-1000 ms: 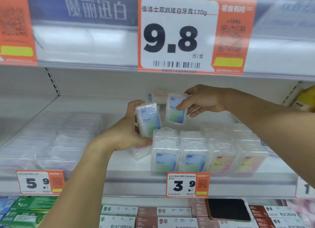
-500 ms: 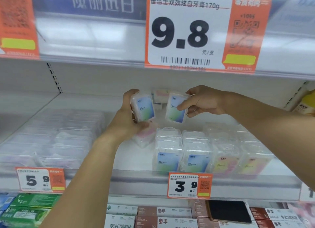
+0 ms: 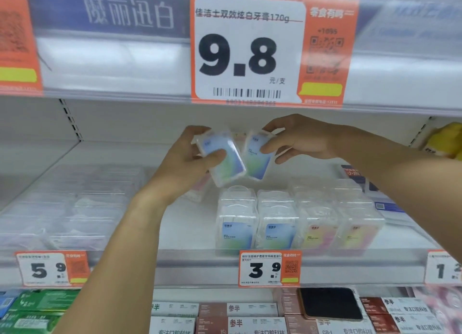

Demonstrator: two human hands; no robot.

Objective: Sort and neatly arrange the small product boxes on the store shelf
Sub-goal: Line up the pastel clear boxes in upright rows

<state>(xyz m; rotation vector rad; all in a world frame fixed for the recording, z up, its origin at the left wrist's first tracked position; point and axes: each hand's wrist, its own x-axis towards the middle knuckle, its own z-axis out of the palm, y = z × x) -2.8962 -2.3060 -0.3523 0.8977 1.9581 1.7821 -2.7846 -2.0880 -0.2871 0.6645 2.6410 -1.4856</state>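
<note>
A white store shelf (image 3: 195, 223) fills the middle of the view. Above it, at twelve o'clock, hangs a large orange and white price tag (image 3: 250, 51) reading 9.8. Along the shelf's front, toward five o'clock, four clear plastic product boxes (image 3: 297, 221) stand upright side by side in a touching row, two with blue labels on the left, two with yellow-pink labels on the right. On the shelf edge just below them, at six o'clock, sits a small tag (image 3: 270, 268) reading 3.9.

Above that row, near the centre, two raised hands each grasp a box. The left hand (image 3: 185, 163) grips a tilted blue-green box (image 3: 222, 156), thumb across its face. The right hand (image 3: 302, 140) pinches a second blue-green box (image 3: 257, 156) by its top. The two held boxes touch along their inner edges.
</note>
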